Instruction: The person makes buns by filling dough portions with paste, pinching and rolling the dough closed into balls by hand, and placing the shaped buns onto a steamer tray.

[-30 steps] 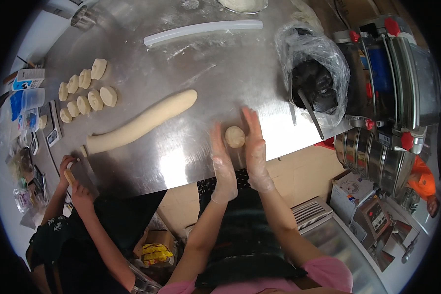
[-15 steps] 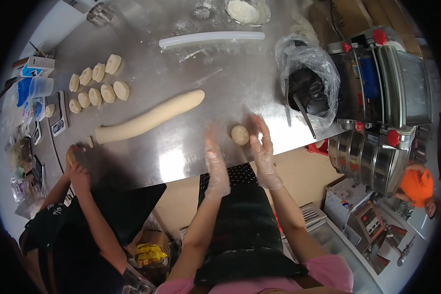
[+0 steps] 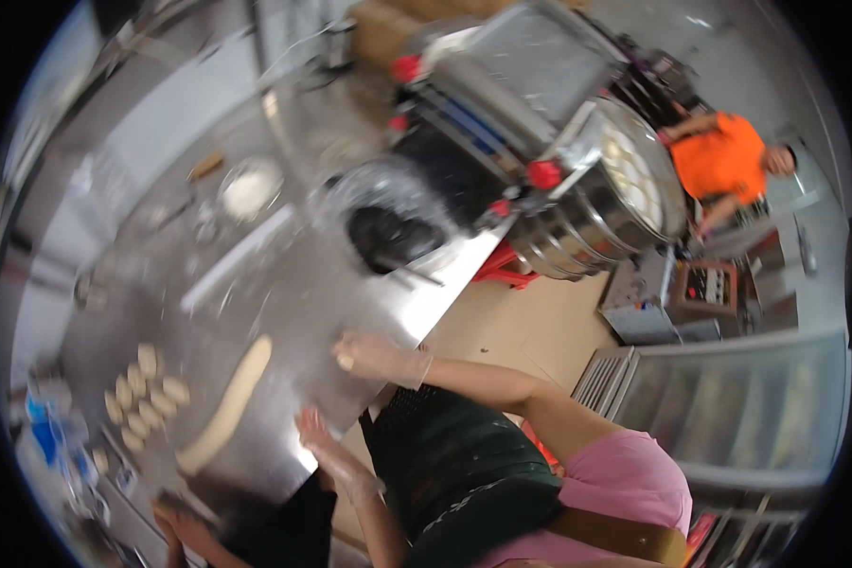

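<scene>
No lettering, label or number is legible: the white marking (image 3: 457, 503) on the dark apron (image 3: 478, 488) below the round steamer (image 3: 577, 222), the small blue mark on the box (image 3: 631, 287) just below that steamer, and the marks on the control panel (image 3: 710, 288) to its lower right are too blurred to read.

Pale dough ball (image 3: 346, 363), partly hidden by right fingers (image 3: 352, 339)

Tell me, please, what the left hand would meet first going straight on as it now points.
The left hand would probably meet the dough roll near its far end, though blur leaves depth unclear.
</scene>
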Demonstrator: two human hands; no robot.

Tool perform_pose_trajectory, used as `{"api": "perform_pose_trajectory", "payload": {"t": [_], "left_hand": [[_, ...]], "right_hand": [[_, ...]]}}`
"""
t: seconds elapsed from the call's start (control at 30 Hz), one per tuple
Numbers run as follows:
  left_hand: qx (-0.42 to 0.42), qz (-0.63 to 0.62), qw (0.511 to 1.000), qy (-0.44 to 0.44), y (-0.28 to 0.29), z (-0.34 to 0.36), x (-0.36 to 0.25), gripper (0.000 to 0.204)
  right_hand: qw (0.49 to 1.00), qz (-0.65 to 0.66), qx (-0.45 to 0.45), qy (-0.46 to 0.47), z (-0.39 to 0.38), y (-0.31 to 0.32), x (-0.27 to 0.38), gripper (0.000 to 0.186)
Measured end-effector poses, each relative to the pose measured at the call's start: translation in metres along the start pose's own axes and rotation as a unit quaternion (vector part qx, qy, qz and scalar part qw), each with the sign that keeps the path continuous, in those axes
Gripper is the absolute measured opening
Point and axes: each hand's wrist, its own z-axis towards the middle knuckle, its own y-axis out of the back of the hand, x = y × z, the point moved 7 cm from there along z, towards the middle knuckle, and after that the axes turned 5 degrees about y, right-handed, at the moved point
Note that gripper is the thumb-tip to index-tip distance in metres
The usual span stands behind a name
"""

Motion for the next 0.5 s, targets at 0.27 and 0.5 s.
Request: {"api": "perform_pose_trajectory", "payload": {"t": [0.27, 0.5], "left_hand": [[0.138, 0.122, 0.983, 0.001, -0.069, -0.012, 0.009, 0.072], [0.06, 0.104, 0.992, 0.035, -0.143, -0.006, 0.022, 0.069]], "right_hand": [[0.965, 0.14, -0.123, -0.182, -0.188, 0.275, -0.069, 0.056], [0.816, -0.107, -0.374, -0.427, -0.365, 0.532, -0.269, 0.052]]}}
